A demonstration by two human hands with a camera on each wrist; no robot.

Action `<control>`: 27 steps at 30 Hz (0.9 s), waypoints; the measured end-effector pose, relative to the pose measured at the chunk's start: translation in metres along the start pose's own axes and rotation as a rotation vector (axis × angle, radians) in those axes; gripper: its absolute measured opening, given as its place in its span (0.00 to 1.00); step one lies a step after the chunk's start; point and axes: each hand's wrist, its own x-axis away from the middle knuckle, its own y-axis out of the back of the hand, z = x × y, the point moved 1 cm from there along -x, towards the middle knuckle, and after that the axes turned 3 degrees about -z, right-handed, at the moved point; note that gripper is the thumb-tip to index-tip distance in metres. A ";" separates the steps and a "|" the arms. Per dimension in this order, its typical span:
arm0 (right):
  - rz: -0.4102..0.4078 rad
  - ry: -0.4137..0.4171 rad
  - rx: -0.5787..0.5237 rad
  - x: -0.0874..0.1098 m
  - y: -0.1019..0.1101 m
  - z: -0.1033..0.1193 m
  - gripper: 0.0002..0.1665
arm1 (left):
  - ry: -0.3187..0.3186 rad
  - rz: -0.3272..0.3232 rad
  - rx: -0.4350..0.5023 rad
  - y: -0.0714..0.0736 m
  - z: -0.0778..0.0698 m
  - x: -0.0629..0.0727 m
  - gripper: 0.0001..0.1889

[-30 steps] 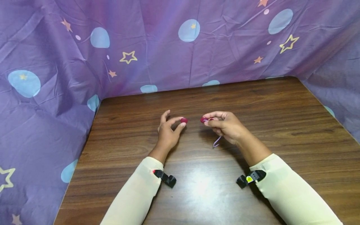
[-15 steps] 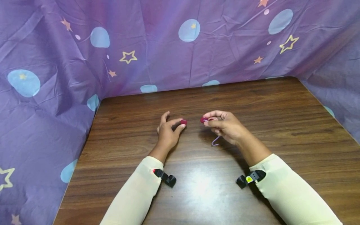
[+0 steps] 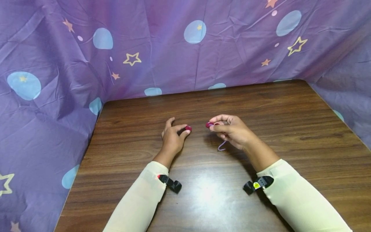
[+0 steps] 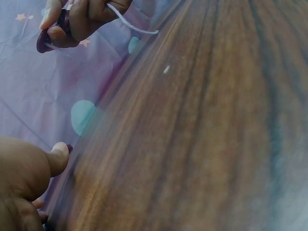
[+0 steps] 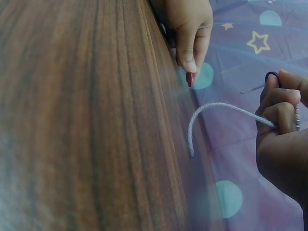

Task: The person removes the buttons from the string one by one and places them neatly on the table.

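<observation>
My left hand (image 3: 172,139) pinches a small, flat, dark red button (image 3: 188,128) between thumb and index finger, its other fingers spread. In the right wrist view this button (image 5: 190,80) shows edge-on below the fingertips. A short distance to the right, my right hand (image 3: 235,131) pinches a second dark red button (image 3: 208,124) with a thin lilac cord at its face. More dark red shows behind the fingers there, partly hidden. The cord's loose end (image 3: 221,147) hangs below the right palm, and the twisted cord (image 5: 226,105) curves out from the curled lower fingers.
A brown wood-grain table (image 3: 139,199) lies under both hands. Behind it and at the sides hangs a purple cloth (image 3: 162,38) with stars and blue spots. Black camera straps (image 3: 171,183) sit on both sleeved wrists.
The left hand has sunk slightly toward me with its button, which has tilted. The right hand stays almost still; the cord's hanging end has swung a little left.
</observation>
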 end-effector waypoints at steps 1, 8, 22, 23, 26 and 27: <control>0.000 -0.001 0.000 0.000 0.000 0.000 0.14 | 0.002 0.000 0.000 0.000 0.000 0.000 0.16; -0.003 -0.006 -0.003 0.001 0.000 0.000 0.14 | 0.018 -0.004 0.003 0.000 -0.001 0.001 0.16; -0.001 -0.008 -0.010 0.001 0.000 0.002 0.14 | -0.006 -0.019 -0.010 0.001 0.000 0.001 0.16; -0.001 -0.007 -0.011 0.001 0.000 0.002 0.14 | -0.011 -0.020 -0.013 0.001 0.000 0.001 0.16; -0.003 -0.007 -0.011 0.002 -0.001 0.003 0.14 | -0.025 -0.023 -0.021 0.002 0.000 0.002 0.16; -0.003 -0.007 -0.010 0.002 -0.001 0.003 0.14 | -0.030 -0.024 -0.022 0.002 0.000 0.002 0.16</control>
